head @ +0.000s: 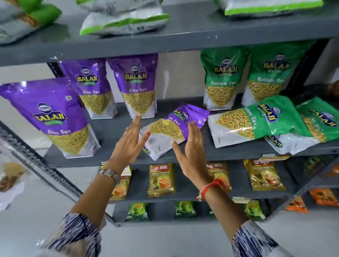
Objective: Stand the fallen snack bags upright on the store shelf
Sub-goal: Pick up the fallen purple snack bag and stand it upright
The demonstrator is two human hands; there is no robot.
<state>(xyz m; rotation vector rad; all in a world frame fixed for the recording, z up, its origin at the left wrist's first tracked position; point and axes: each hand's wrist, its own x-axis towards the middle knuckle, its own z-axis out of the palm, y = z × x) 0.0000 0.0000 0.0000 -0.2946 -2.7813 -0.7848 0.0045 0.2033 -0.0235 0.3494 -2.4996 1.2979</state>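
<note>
Grey metal store shelf point(114, 159) at mid-height, with upright purple foil pouches of Aloo Sev point(137, 86) standing at the back: between your two hands lies the fallen purple-and-white foil pouch of Aloo Sev point(170, 128), flat on its back and not yet raised. Its long axis runs on a slant, white bottom edge towards you and low on the side of your left hand point(130, 140), purple top seal away from you and beyond the fingertips of your right hand point(190, 147).

Both hands are spread wide, fingers straight, holding nothing. The left hand's thumb touches the pouch's near white corner, or lies just beside it; the right hand's fingers rest over the pouch's far long edge, or hover above it, and contact cannot be told for sure. Neither hand is clearly nearer; the pouch sits squarely in the gap.

Past your right hand, well apart from it, two green foil pouches of Ratlami Sev point(264, 119) lie toppled on the same shelf, one overlapping the other. Judged from this, the coming lift turns on swinging the purple seal up and away while the white base stays down.
</note>
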